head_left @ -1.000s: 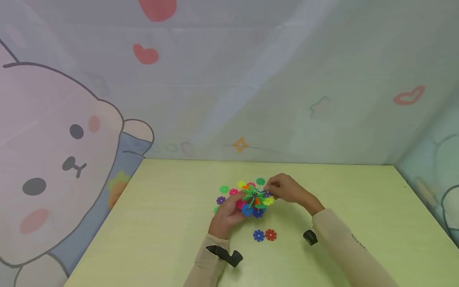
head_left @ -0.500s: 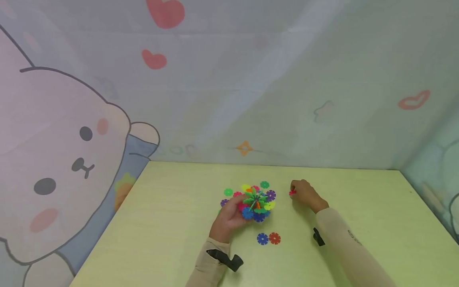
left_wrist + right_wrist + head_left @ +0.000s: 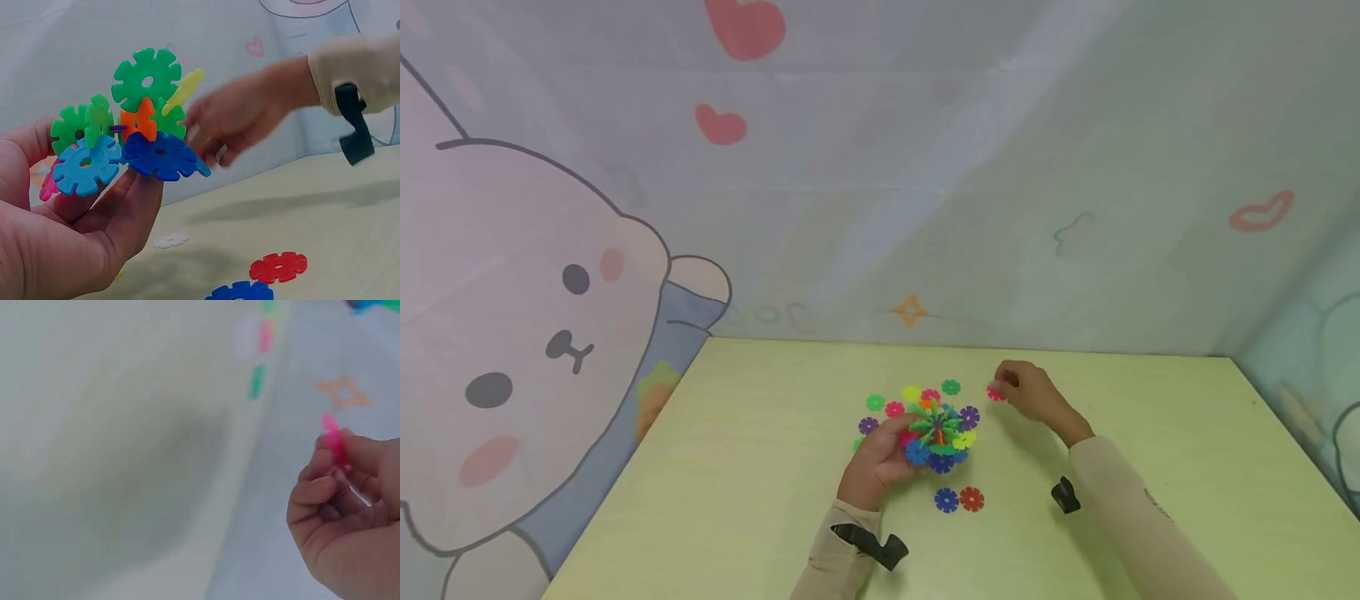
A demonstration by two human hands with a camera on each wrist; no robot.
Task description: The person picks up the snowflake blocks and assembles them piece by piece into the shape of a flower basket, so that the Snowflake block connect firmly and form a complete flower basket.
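My left hand (image 3: 874, 461) holds a many-coloured cluster of slotted snowflake discs (image 3: 159, 156), its fingers under and behind it. Green discs stand on top in the left wrist view, with an orange disc (image 3: 139, 120) among them and blue discs (image 3: 86, 164) lower down. To the right of the cluster and apart from it, my right hand (image 3: 1037, 398) pinches a pink snowflake disc (image 3: 996, 391) between thumb and fingers. The right wrist view shows this disc nearly edge-on, along with a thin pale strip (image 3: 359, 492) against the curled fingers.
Loose discs lie behind and left of the cluster, among them a green disc (image 3: 951, 387) and a purple disc (image 3: 868, 426). A blue disc (image 3: 947, 500) and a red disc (image 3: 972, 499) lie nearer the front. A printed curtain (image 3: 880, 167) hangs behind the table (image 3: 700, 500).
My right hand has drawn away from the cluster to the right, then come back slightly left with the pink disc turned more face-on. The left hand keeps hold of the cluster, now tilted a little differently.
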